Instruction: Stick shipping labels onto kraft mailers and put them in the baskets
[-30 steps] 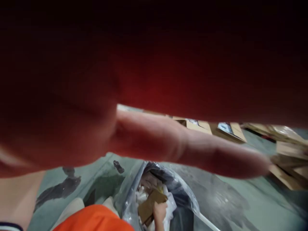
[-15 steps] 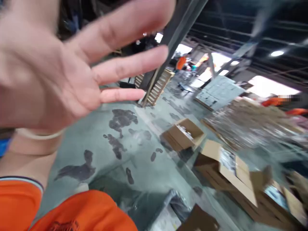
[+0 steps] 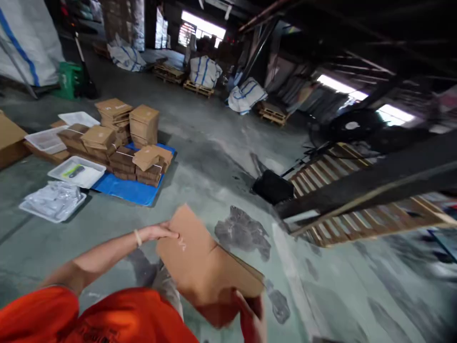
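A folded brown cardboard box [image 3: 203, 259] is held in front of my body, tilted, with a small white mark on its upper face. My left hand [image 3: 160, 232] grips its upper left edge, thumb on top and the other fingers hidden beneath. At the lower right end, my right hand [image 3: 250, 312] holds the box, its thumb on the near panel. A pale band [image 3: 138, 237] circles my left wrist.
Stacks of flat cardboard boxes [image 3: 144, 125] stand on a blue sheet [image 3: 124, 188] at the left, beside white trays [image 3: 76, 172]. Wooden pallets [image 3: 337, 221] lean by a dark post [image 3: 374, 174] at the right. White bulk bags [image 3: 206, 71] sit farther back.
My view has swung left from the open boxes to the stacks on the blue sheet. The left hand, earlier spread and close to the camera, now grips a folded cardboard box with the right.
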Demonstrator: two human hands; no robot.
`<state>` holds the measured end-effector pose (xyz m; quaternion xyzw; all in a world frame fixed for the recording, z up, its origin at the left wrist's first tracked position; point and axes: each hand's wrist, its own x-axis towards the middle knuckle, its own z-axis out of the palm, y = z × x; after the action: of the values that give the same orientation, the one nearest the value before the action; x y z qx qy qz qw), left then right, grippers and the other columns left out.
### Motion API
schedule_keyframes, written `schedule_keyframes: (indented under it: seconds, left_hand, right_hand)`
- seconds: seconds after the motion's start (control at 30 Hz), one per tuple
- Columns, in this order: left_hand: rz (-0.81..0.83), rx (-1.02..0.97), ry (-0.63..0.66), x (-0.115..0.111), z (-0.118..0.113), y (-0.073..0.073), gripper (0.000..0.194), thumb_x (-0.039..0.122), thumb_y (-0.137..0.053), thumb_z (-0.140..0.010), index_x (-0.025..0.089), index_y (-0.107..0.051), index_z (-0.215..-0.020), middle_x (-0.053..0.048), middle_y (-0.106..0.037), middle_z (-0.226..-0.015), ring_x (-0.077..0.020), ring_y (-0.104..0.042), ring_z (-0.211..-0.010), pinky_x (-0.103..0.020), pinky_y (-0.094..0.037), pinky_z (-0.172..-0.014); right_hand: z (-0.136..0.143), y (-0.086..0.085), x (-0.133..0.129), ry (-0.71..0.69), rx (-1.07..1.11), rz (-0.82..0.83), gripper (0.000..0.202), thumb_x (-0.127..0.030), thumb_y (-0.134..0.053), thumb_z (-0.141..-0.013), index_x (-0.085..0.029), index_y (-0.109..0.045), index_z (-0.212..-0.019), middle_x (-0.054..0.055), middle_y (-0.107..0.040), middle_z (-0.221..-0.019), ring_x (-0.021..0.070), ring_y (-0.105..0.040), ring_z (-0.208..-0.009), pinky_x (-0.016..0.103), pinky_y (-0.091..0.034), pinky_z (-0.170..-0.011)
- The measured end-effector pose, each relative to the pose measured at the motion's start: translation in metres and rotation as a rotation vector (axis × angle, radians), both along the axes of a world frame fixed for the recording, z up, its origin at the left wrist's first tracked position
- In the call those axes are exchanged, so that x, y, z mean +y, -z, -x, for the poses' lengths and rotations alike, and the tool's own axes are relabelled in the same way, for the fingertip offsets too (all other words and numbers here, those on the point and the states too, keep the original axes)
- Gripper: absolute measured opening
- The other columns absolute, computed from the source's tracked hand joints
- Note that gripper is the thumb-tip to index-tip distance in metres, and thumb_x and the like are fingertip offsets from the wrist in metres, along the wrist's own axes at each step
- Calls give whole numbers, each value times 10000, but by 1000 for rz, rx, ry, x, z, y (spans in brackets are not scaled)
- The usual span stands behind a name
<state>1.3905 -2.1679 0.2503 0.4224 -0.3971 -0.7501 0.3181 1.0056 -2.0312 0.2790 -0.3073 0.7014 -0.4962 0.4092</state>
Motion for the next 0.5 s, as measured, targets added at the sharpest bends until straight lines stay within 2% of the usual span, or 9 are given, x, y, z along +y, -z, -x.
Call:
schedule_keyframes:
  seconds: [0.07,0.13,0.2,0.27,0.4,0.5]
  left_hand:
    - [-63,77,-58,-15,-23,6,925,536,-1025,-559,132,-764,-1350,-185,-829,-1274,-434,-769,-1222,-516,-620,-1060]
    - [-88,49,-161,-37,-39,9,774,508,-1013,-582,151,-817,-1240,-144,-853,-1196,-432,-785,-1165,-496,-629,-1015]
    - [-94,-10,-253,-65,-49,13,731,525,-1016,-559,172,-841,-1175,-141,-858,-1174,-453,-779,-1165,-507,-633,-994]
    - [-68,-79,-358,-96,-55,17,767,599,-1015,-528,208,-844,-1165,-156,-852,-1195,-465,-767,-1195,-529,-642,-1000]
    - [23,-230,-504,-153,-54,22,836,676,-972,-580,277,-796,-1293,-134,-815,-1325,-463,-713,-1305,-538,-614,-1100]
    - [-8,-309,-665,-196,-48,21,913,681,-969,-554,227,-731,-1309,-148,-787,-1346,-496,-680,-1329,-548,-594,-1134]
  right_hand:
    - [-31,18,-72,-127,4,37,788,-574,-842,-572,-416,-674,-1325,92,-795,-1020,465,-792,-1161,638,-631,-1054]
    - [-51,38,-140,-238,31,88,733,-549,-813,-603,-415,-671,-1309,61,-789,-1062,432,-796,-1143,600,-652,-1040]
    - [-64,58,-203,-317,46,108,701,-544,-809,-604,-422,-666,-1280,34,-780,-1069,414,-799,-1099,580,-671,-999]
    - [-73,73,-263,-358,38,82,687,-558,-827,-563,-396,-667,-1211,22,-773,-1016,421,-798,-1040,596,-679,-965]
    - [-88,79,-369,-453,-76,33,694,-513,-896,-526,-315,-640,-1141,43,-792,-995,414,-805,-977,600,-689,-930]
    - [-95,77,-444,-515,-68,54,721,-504,-908,-584,-271,-648,-1215,79,-812,-1074,386,-808,-1005,554,-687,-945]
